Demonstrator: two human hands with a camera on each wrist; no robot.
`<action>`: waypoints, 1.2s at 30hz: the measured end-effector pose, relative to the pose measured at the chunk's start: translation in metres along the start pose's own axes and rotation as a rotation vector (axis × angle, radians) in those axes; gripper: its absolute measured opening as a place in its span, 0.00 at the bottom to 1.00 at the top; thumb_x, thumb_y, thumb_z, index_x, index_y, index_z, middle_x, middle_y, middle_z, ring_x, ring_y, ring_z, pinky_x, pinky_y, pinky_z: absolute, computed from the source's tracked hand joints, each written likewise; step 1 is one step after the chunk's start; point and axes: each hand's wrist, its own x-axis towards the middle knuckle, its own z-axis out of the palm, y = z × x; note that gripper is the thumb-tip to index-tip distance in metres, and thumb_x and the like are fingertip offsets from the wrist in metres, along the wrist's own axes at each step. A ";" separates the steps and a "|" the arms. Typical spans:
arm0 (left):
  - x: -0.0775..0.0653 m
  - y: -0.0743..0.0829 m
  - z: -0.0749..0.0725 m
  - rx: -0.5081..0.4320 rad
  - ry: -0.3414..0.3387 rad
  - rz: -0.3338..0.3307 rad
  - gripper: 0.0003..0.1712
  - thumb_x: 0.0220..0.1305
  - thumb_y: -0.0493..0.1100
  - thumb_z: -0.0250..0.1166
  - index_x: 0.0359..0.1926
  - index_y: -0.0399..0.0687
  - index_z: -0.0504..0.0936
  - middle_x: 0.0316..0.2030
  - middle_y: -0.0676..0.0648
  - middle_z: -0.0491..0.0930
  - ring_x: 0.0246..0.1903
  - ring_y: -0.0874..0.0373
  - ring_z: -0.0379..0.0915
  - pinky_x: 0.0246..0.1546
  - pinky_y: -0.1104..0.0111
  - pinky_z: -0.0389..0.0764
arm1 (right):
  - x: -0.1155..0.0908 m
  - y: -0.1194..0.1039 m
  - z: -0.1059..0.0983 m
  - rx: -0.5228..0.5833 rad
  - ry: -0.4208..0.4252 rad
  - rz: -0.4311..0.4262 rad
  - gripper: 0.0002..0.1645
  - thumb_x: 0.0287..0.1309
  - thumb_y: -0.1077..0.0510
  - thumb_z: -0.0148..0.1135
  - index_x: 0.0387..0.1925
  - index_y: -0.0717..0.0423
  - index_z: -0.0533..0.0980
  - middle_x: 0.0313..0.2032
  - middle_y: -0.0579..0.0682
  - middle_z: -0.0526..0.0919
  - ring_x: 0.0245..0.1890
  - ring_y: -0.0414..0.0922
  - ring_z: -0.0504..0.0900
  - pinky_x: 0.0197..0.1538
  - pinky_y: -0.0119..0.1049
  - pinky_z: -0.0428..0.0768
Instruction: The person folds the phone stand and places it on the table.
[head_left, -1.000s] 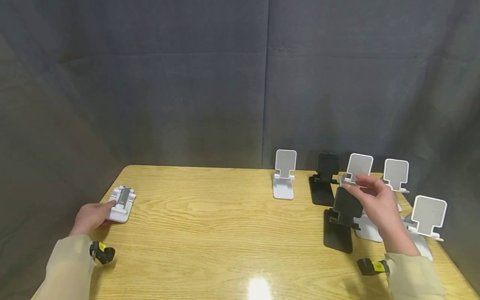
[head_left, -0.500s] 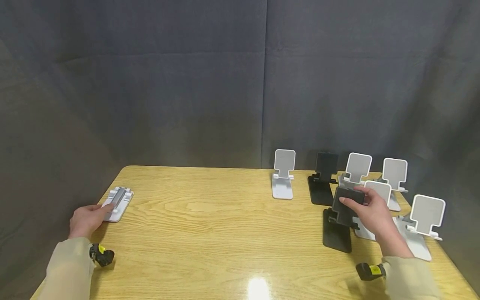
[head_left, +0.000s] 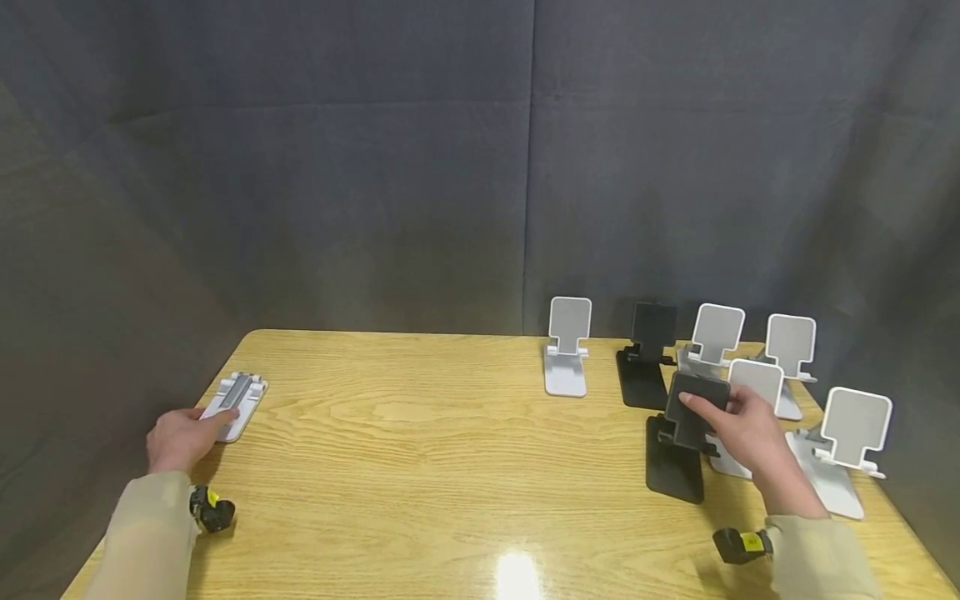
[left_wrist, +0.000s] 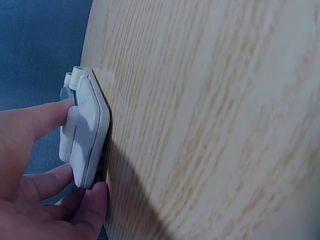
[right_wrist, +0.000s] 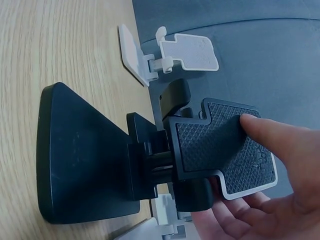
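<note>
At the table's left edge, my left hand grips a folded white phone stand. In the left wrist view the thumb lies on top of that folded stand while other fingers sit at its lower edge. On the right side, my right hand pinches the upper plate of an unfolded black phone stand. The right wrist view shows the thumb on the plate's textured pad and the fingers behind it. This stand's base rests on the table.
A white phone stand and another black one stand unfolded along the back edge. Several more white stands, one of them near the right edge, surround the right hand. A dark curtain hangs behind the wooden table.
My right hand has come down from above the black stand and now pinches its upper plate. The folded white stand has shifted slightly left under my left hand.
</note>
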 end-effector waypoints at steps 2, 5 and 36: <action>0.001 -0.001 0.001 0.006 0.009 0.001 0.45 0.69 0.59 0.62 0.64 0.21 0.66 0.64 0.21 0.62 0.61 0.26 0.57 0.63 0.39 0.61 | 0.000 0.000 0.000 0.010 -0.008 0.005 0.39 0.68 0.37 0.61 0.52 0.72 0.68 0.44 0.65 0.83 0.40 0.49 0.84 0.37 0.33 0.75; 0.001 -0.001 0.002 0.004 0.017 -0.003 0.44 0.69 0.59 0.61 0.64 0.21 0.66 0.64 0.21 0.61 0.62 0.26 0.56 0.64 0.39 0.60 | 0.001 0.001 0.000 0.016 -0.018 0.014 0.39 0.68 0.37 0.61 0.51 0.72 0.68 0.45 0.67 0.82 0.38 0.49 0.86 0.36 0.30 0.78; -0.012 0.038 -0.006 -0.096 0.025 0.203 0.48 0.76 0.62 0.49 0.74 0.24 0.53 0.65 0.22 0.61 0.63 0.28 0.59 0.62 0.39 0.63 | 0.002 -0.003 0.008 0.048 -0.045 -0.062 0.38 0.72 0.40 0.58 0.56 0.75 0.74 0.48 0.68 0.83 0.34 0.45 0.88 0.36 0.28 0.80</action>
